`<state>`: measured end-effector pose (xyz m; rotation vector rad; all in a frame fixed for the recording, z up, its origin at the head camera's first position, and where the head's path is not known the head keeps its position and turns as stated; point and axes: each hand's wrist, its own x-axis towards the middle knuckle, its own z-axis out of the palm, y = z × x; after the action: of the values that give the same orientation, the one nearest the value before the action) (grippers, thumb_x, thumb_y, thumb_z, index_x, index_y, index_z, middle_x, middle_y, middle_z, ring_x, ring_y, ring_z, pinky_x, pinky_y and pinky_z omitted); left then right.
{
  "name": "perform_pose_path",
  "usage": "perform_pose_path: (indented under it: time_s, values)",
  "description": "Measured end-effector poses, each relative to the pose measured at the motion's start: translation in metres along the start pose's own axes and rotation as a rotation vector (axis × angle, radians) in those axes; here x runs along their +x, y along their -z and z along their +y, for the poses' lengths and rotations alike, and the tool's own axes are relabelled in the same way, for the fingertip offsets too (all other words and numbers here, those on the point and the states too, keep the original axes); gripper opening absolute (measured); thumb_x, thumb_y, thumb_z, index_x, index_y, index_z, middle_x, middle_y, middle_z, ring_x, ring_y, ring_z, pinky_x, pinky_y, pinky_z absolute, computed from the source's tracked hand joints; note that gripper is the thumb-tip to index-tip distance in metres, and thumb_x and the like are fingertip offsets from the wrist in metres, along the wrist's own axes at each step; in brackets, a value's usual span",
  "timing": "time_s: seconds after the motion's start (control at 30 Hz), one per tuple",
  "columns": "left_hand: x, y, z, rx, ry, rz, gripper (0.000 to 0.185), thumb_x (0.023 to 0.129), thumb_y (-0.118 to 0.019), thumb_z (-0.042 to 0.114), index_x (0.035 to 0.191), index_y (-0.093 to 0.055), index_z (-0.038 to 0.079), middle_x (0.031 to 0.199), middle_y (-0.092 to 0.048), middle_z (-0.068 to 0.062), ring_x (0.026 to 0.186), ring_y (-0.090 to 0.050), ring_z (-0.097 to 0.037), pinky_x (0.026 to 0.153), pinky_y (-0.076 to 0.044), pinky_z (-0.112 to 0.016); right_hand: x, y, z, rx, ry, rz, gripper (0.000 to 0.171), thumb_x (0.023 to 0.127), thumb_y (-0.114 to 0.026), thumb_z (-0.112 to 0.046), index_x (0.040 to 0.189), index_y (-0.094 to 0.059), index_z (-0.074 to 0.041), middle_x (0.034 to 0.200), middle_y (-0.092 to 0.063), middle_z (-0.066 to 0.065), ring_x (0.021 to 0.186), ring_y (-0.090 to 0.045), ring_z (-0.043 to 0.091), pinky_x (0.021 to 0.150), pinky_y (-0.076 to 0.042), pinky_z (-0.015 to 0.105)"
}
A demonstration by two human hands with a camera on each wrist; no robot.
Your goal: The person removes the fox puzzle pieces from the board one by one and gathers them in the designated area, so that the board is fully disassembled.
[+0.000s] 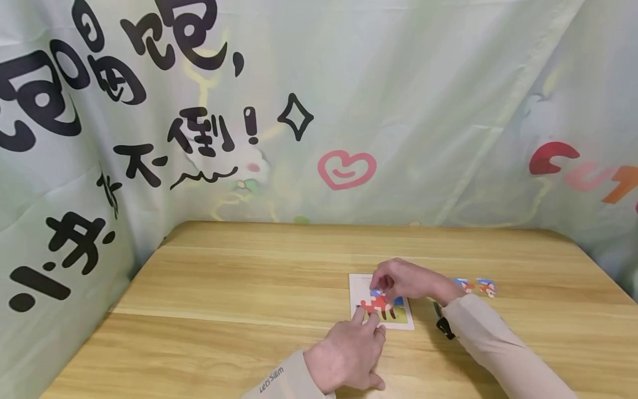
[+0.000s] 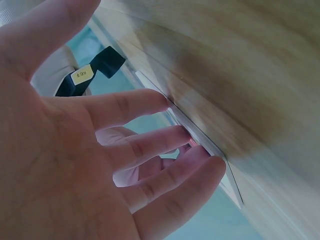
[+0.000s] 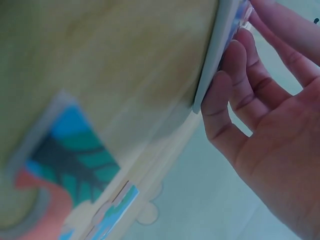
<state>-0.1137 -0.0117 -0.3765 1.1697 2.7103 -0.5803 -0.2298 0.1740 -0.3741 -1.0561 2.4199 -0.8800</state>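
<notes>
A shallow white-bordered jigsaw board [image 1: 354, 285] lies flat on the table, partly filled with a picture of a red animal [image 1: 381, 304] over blue and yellow-green. My right hand [image 1: 408, 279] bends over its upper part, thumb and index finger pinching a blue-and-red puzzle piece [image 1: 377, 292] against the board. From the right wrist view, the other fingertips of that hand [image 3: 280, 135] touch the board's edge [image 3: 212, 65]. Extended fingers of my left hand [image 1: 346, 352] rest on the board's near edge; the left wrist view shows that palm [image 2: 60, 165] with fingers spread.
Two loose puzzle pieces [image 1: 486, 287] lie right of the board, partly behind the right wrist. Closer in the right wrist view, one piece [image 3: 75, 145] shows a green leaf shape. A black device [image 1: 443, 327] is at the right wrist. A printed curtain [image 1: 423, 111] stands behind the wooden table [image 1: 224, 288].
</notes>
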Motion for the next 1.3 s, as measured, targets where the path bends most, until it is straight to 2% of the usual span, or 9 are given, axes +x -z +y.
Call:
perform_pose_path:
  time_s: [0.17,0.47,1.0,1.17,1.3]
  values:
    - [0.0004,0.0015,-0.0016,-0.011,0.000,-0.005,0.085,0.085,-0.056,0.079,0.150,-0.051,0.025,0.150,-0.043,0.006,0.137,-0.036,-0.020,0.086,-0.054,-0.021,0.0029,-0.0005,-0.0022,-0.001,-0.003,-0.006,0.024,0.078,-0.076,0.015,0.094,-0.073,-0.002,0.084,-0.062,-0.003,0.073,-0.051,0.008,0.066,-0.051,0.024]
    - [0.0005,0.0017,-0.0014,-0.008,0.004,-0.007,0.085,0.085,-0.056,0.078,0.151,-0.050,0.024,0.151,-0.042,0.005,0.139,-0.035,-0.021,0.087,-0.054,-0.021,0.0064,-0.0026,-0.0043,0.010,-0.019,-0.033,0.029,0.077,-0.072,0.020,0.096,-0.070,-0.002,0.081,-0.059,-0.001,0.070,-0.051,0.008,0.064,-0.051,0.023]
    - [0.0004,0.0023,0.0003,-0.005,0.000,0.004,0.085,0.084,-0.057,0.078,0.150,-0.051,0.024,0.150,-0.043,0.006,0.135,-0.036,-0.018,0.085,-0.052,-0.018,0.0062,-0.0019,-0.0056,-0.008,0.004,-0.058,0.034,0.075,-0.068,0.024,0.092,-0.064,-0.005,0.090,-0.054,0.001,0.073,-0.049,0.009,0.066,-0.050,0.023]
    - [0.0006,0.0023,0.0006,0.009,0.002,-0.002,0.085,0.085,-0.056,0.079,0.150,-0.051,0.025,0.150,-0.043,0.006,0.136,-0.036,-0.019,0.084,-0.053,-0.018,0.0062,-0.0020,-0.0043,0.008,0.012,-0.060,0.038,0.073,-0.064,0.027,0.093,-0.064,-0.006,0.089,-0.055,0.000,0.070,-0.049,0.009,0.063,-0.050,0.023]
    - [0.0005,0.0022,0.0004,-0.003,-0.002,0.004,0.085,0.085,-0.057,0.078,0.149,-0.052,0.023,0.149,-0.044,0.006,0.134,-0.036,-0.018,0.081,-0.053,-0.018,0.0047,-0.0018,-0.0038,0.031,0.018,-0.062,0.041,0.074,-0.067,0.026,0.099,-0.067,-0.006,0.091,-0.056,0.000,0.071,-0.048,0.010,0.064,-0.049,0.024]
